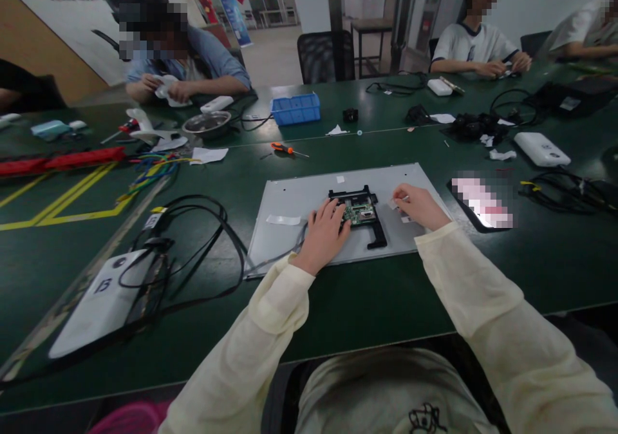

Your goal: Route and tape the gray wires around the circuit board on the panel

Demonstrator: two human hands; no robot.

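Note:
A grey panel (261, 241) lies flat on the green table, with a black frame (377, 233) on it that surrounds a green circuit board (360, 212). My left hand (324, 231) rests palm down over the left side of the board, fingers spread. To the right of the frame, my right hand (419, 206) hovers over the panel with thumb and fingertips pinched on a small pale piece (396, 203), too small to make out. Another small whitish piece (407, 218) lies beneath that hand. A white strip (283, 220) sits on the panel's left part.
A white device (99, 302) and black cables (226, 228) lie at left. A phone (481, 205) sits right of the panel. Beyond are an orange screwdriver (288, 150), a blue bin (295, 109) and a metal bowl (207, 123). Several people sit around the table.

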